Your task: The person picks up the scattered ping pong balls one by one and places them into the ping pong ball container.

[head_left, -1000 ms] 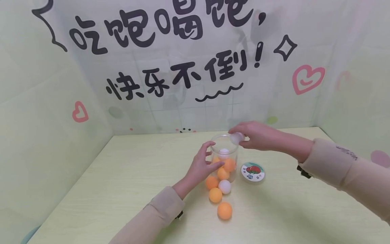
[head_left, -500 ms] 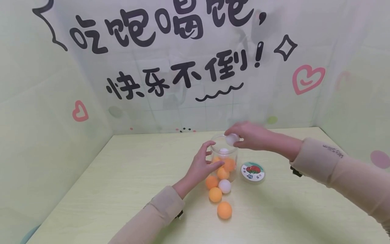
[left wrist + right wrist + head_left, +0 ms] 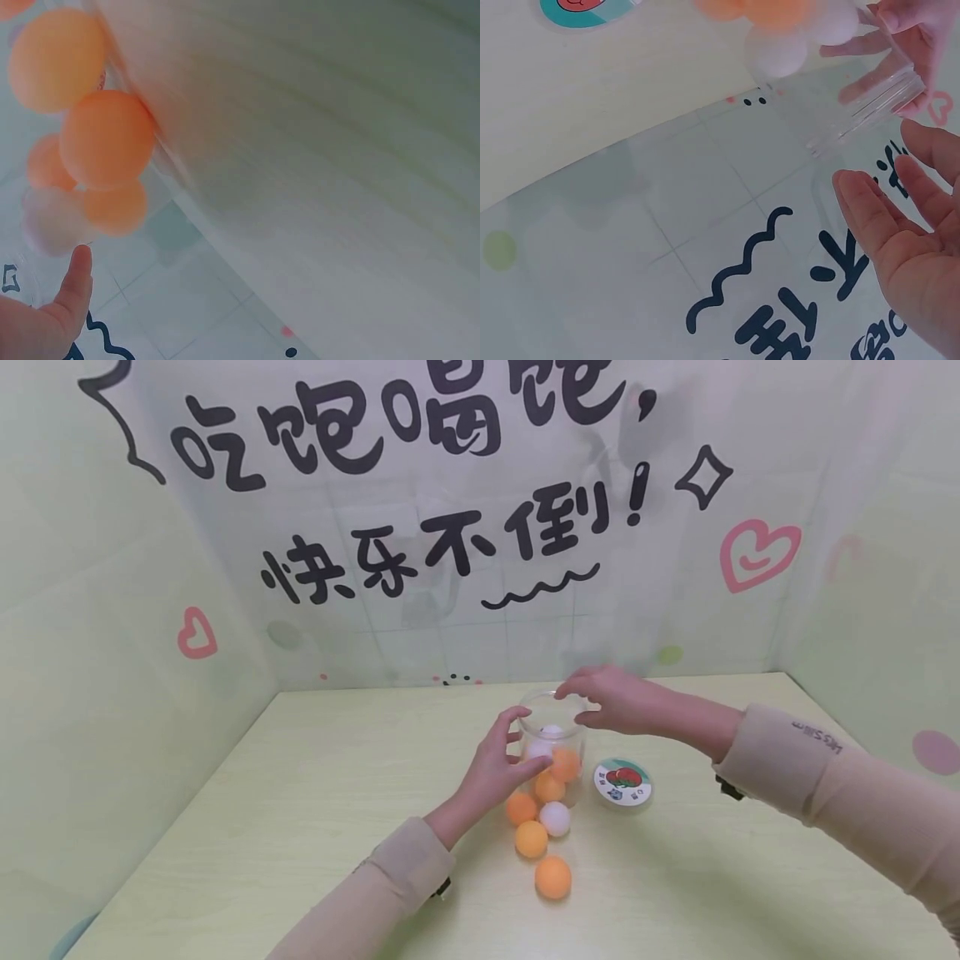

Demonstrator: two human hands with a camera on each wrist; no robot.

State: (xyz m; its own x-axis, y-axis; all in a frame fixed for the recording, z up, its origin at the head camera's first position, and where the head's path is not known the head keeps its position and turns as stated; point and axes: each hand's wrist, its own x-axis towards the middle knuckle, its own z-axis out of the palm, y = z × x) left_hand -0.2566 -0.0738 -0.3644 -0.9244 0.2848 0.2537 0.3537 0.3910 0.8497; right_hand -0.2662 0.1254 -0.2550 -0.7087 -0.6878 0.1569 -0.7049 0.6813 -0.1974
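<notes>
A clear plastic jar [image 3: 572,738] stands upright on the table, with orange ping-pong balls [image 3: 566,765] and white ping-pong balls [image 3: 776,51] inside. My left hand [image 3: 495,768] grips the jar's left side, thumb across the front and fingers around the back. Over the right part of the rim hovers my right hand [image 3: 615,697], its fingers spread and nothing between them. Several loose balls lie in front of the jar: a white ball [image 3: 555,819], an orange ball [image 3: 521,809], a yellow-orange ball [image 3: 531,840], and another orange ball [image 3: 552,877] nearest me.
To the right of the jar lies a round lid [image 3: 623,782] with a red fruit picture. The pale wooden table [image 3: 337,793] is bounded by a printed cloth backdrop [image 3: 420,652] behind and cloth at both sides.
The right hand moved left over the jar's mouth and let go of a white ping-pong ball, which now lies inside. The left hand stayed in place on the jar.
</notes>
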